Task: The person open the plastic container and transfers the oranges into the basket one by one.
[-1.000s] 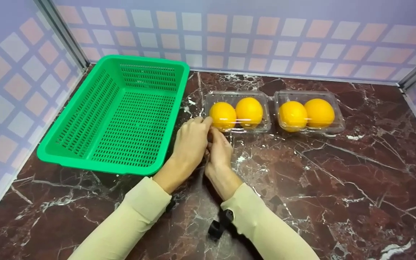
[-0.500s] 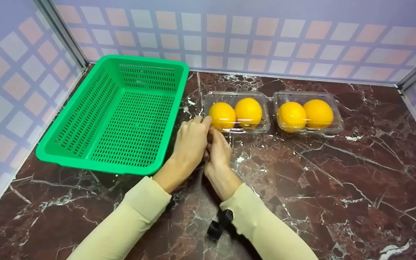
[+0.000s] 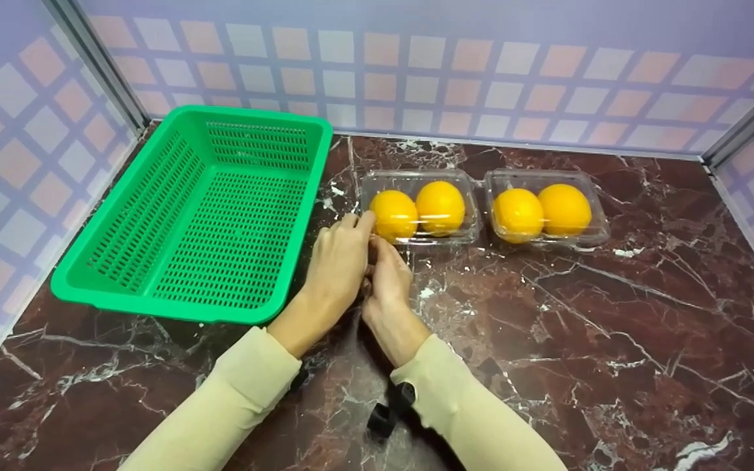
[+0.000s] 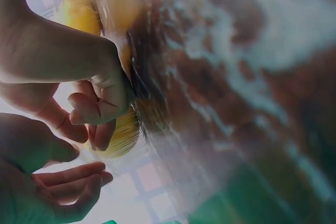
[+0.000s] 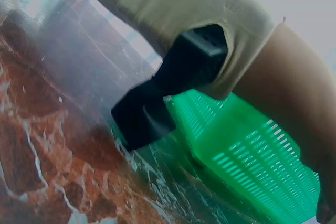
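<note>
My left hand (image 3: 341, 258) lies beside my right hand (image 3: 390, 278) at the front left corner of a clear plastic box (image 3: 472, 229) with two oranges (image 3: 440, 208) inside. The left fingertips overlap that corner in the head view. From the left wrist, the right hand (image 4: 97, 82) shows loosely bent fingers, and the left hand (image 4: 63, 187) has its fingers slightly bent. Nothing shows between the fingers of either hand. To the right stands a second clear box (image 3: 596, 229), also with two oranges (image 3: 565, 209).
A green plastic basket (image 3: 315, 190) with slotted walls and bottom stands left of the hands. Black wrist mounts hang under both sleeves, one mount (image 3: 383, 418) below the right. Patterned panels (image 3: 416, 85) enclose the brown marbled table (image 3: 547, 366) at back and sides.
The whole head view has shifted slightly, so everything appears a little further left and lower. Hands, boxes and basket keep their places relative to one another.
</note>
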Tool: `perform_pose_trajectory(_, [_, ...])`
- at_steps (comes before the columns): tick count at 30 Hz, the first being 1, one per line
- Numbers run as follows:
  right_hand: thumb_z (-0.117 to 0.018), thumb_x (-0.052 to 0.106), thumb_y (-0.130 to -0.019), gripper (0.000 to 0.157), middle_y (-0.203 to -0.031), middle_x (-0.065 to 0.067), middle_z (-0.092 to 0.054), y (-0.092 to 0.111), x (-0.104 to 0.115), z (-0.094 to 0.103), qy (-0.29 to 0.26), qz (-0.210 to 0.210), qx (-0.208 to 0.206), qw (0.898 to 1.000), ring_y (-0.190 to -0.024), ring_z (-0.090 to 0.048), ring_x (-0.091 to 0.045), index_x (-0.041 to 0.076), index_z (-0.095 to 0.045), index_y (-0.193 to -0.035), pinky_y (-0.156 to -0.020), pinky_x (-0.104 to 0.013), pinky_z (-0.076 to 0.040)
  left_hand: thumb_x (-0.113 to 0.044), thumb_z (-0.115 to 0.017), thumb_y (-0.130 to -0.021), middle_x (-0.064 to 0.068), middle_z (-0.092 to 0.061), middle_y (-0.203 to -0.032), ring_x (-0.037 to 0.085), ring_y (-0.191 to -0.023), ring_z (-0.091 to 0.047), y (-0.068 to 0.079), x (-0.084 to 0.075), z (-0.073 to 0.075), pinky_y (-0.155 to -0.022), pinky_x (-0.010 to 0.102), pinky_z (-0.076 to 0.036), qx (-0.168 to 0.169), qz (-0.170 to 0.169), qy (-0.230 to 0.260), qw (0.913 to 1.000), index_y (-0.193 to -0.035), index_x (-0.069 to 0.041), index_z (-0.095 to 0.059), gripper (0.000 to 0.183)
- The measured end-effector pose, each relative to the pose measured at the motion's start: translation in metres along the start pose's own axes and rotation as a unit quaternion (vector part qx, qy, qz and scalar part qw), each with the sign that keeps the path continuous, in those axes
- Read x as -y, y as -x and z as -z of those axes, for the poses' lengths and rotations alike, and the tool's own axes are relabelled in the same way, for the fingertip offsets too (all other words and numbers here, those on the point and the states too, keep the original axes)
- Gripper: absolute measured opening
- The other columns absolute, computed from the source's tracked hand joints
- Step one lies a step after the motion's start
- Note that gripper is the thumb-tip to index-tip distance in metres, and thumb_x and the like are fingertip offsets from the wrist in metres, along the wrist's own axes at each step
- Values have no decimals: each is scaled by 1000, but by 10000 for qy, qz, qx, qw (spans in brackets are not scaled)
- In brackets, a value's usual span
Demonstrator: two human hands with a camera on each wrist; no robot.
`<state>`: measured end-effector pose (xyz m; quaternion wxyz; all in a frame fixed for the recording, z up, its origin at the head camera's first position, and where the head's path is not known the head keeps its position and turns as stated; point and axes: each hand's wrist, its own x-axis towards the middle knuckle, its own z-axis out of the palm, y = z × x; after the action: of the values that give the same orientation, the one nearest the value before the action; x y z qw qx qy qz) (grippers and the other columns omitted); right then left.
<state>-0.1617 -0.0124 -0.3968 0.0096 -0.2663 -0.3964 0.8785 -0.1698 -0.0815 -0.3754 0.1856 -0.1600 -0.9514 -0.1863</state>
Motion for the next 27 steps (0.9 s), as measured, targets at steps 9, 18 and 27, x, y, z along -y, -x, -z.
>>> perform_pose_trajectory(9, [-69,10,-99,18,-83,-1,-71,2,0,-1,49,75,-27,10000,-70,-63,-11,1,-77,-113,-63,-23,-57,-1,-56,-105,23,-73,-99,42,-82,-73,1,-1,-1,-72,54,-63,-213,75,47,9997,-126,0,-60,21])
perform_pose_trajectory(18, [-72,10,-97,16,-91,-3,-77,2,0,0,191,134,-106,9997,-76,-70,-13,2,-79,-110,-73,-26,-62,-3,-54,-106,23,-70,-91,42,-71,-73,3,0,0,-58,50,-62,-363,140,716,9967,-145,-5,-51,39])
perform_pose_trajectory(27, [-70,9,-99,12,-82,0,-75,2,0,0,-13,90,-58,9999,-71,-68,-12,2,-79,-103,-70,-25,-61,0,-52,-105,11,-56,-70,24,-53,-54,5,0,-1,-49,34,-51,-362,137,985,9944,-169,-9,-23,71])
